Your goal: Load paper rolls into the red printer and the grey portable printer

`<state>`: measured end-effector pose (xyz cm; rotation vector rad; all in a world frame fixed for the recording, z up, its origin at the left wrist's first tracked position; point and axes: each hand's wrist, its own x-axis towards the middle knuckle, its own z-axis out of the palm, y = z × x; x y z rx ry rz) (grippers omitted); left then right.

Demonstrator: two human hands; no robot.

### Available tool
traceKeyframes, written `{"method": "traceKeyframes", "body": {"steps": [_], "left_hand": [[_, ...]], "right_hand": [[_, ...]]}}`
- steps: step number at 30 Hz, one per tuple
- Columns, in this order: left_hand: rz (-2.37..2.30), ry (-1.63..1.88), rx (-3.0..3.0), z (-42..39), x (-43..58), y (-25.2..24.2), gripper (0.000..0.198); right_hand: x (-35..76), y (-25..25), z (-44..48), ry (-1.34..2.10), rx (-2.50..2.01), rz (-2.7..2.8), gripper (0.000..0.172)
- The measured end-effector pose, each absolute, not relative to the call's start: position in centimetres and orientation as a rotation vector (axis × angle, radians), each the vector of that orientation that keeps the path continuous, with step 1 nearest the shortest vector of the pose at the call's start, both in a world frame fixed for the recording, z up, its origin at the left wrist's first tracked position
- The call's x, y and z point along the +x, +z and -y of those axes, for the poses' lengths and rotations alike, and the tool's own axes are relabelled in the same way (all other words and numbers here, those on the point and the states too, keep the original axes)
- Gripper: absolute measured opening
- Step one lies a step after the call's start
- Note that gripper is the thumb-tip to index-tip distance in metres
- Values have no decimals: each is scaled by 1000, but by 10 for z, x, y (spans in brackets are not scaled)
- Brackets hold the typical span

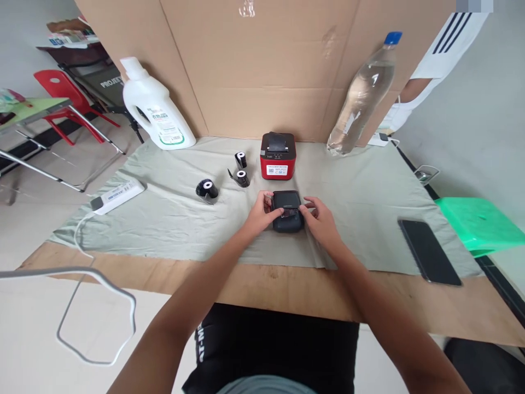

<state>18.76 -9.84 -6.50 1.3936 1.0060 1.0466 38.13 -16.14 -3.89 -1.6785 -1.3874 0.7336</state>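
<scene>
A small black portable printer [288, 223] rests on the grey-green cloth in front of me, with a narrow dark slot across its middle. My left hand [262, 212] grips its left side, the thumb lying over the slot and the fingers along the edge. On the opposite side, my right hand [319, 216] holds it with the thumb at the slot's right end and the fingers curled. Just behind stands a red and black receipt printer [278, 157]. To the left are three dark paper rolls: the largest roll [207, 189], a middle roll [241, 178] and a back roll [240, 158].
A white jug [158, 109] and a tall water bottle [365, 98] lean against the cardboard panel [262, 65]. A power strip [118, 196] lies left, a phone [429, 251] right. Beyond the table's right edge are a green stool [479, 221] and a person's white sleeve [447, 49].
</scene>
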Motion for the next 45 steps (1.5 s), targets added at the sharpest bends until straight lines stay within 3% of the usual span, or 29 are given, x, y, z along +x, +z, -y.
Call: {"method": "traceKeyframes", "body": {"steps": [4, 13, 23, 28, 34, 39, 45], "left_hand": [[-993, 1014, 1447, 105, 185, -67, 61], [-1035, 1025, 1503, 105, 186, -68, 57], [-1065, 1100, 1480, 114, 187, -66, 21], [-1071, 1087, 1426, 114, 187, -63, 19], [-1112, 1078, 1509, 117, 189, -64, 19], [-1188, 890, 1814, 121, 192, -65, 18], [-1202, 807, 1968, 121, 195, -60, 17]], "right_hand": [[363, -30, 189, 469, -1692, 1555, 61], [317, -18, 189, 97, -2152, 2077, 105], [300, -39, 185, -95, -2146, 1939, 90], [300, -42, 183, -118, -2105, 1912, 79], [336, -21, 175, -96, -2028, 1809, 81], [394, -2, 109, -227, -2052, 1643, 87], [430, -25, 27, -280, -2154, 1576, 90]]}}
